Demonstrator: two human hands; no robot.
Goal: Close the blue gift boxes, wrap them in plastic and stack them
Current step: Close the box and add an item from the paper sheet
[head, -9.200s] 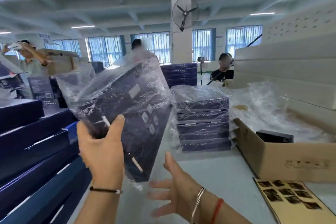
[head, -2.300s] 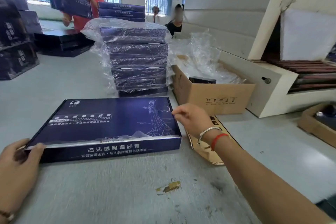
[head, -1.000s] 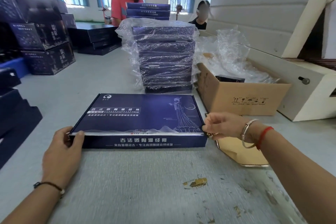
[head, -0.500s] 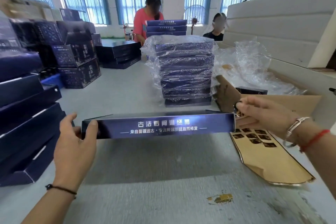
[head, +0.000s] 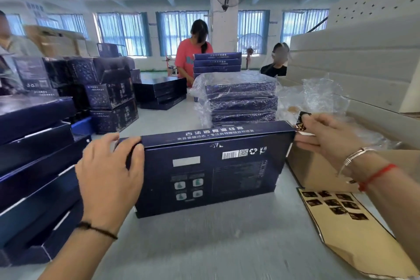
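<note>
- Two hands are holding one blue gift box [head: 211, 170] on its long lower edge on the grey table [head: 216, 245], with its barcoded underside facing the camera.
- Its long axis is running left to right across the view, while the printed side strip is pointing upward and slightly away.
- At the box's upper left corner, the left hand [head: 109, 179] is gripping with its fingers curled over the top edge.
- At the upper right corner, the right hand [head: 327, 136] is pinching a small dark sticker [head: 301, 121], other fingers touching the box's end.
- Beyond the box, a stack of wrapped boxes [head: 241, 102] is sitting in loose plastic, just behind its top edge.
- To the right, a brown sticker sheet [head: 345, 229] is lying flat beside a cardboard carton [head: 318, 173].
- Tipping looks like the main risk: the box is balancing on a narrow edge, so a loosening left grip could be letting it fall flat.
- Misplacing the seal is another risk, I judge, since a sticker landing crooked or off the flap would be leaving the lid free to open during wrapping.
- Whether the flap is fully tucked is hidden from this side.
</note>
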